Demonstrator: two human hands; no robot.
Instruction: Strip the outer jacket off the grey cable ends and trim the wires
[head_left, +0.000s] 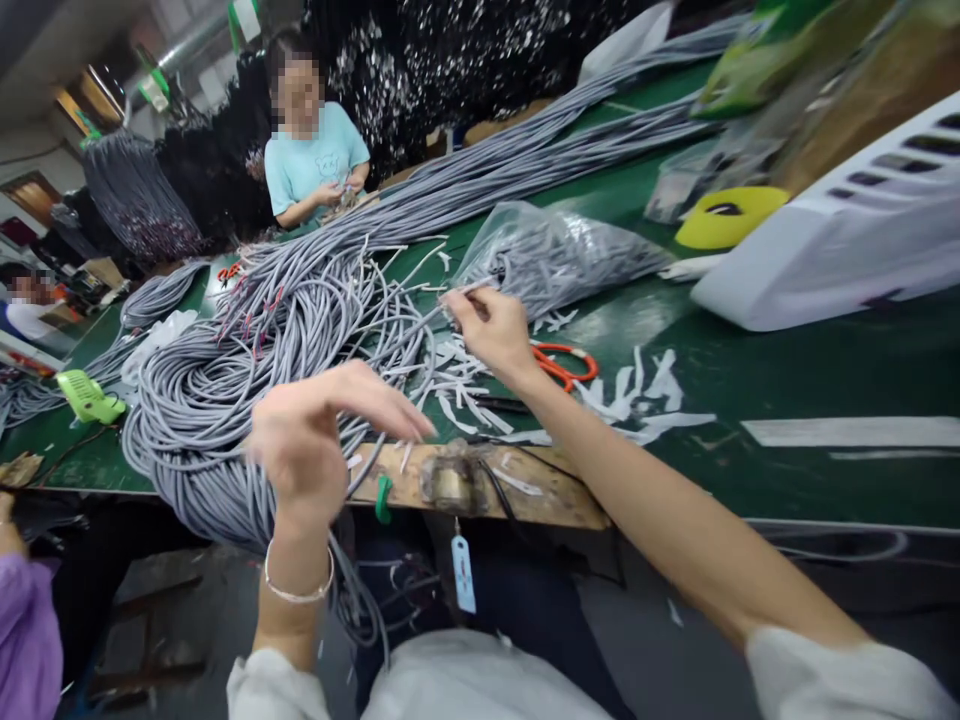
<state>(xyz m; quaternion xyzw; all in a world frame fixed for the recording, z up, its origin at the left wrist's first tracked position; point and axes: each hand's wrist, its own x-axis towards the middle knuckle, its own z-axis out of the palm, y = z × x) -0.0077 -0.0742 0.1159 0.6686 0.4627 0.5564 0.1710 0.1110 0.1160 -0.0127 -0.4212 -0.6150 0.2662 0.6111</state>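
In the head view, a grey cable [429, 320] is pinched between thumb and fingertips of the right hand [491, 322], beside a clear bag [592, 262]. The left hand [304, 430] is blurred and bent above the near edge of the table [840, 370]; whether anything is gripped cannot be told. Coiled cables [202, 400] are heaped over that edge, left of orange-handled scissors [592, 367].

At two o'clock, a white slotted housing [810, 260] beside a yellow piece [739, 222]; between one and two, a green package [739, 75]. At eleven, a person [319, 160] in light blue. At nine, a lime-green device [88, 395]. At eight, a purple garment [30, 640]. At six, a hanging blue tag [463, 575].
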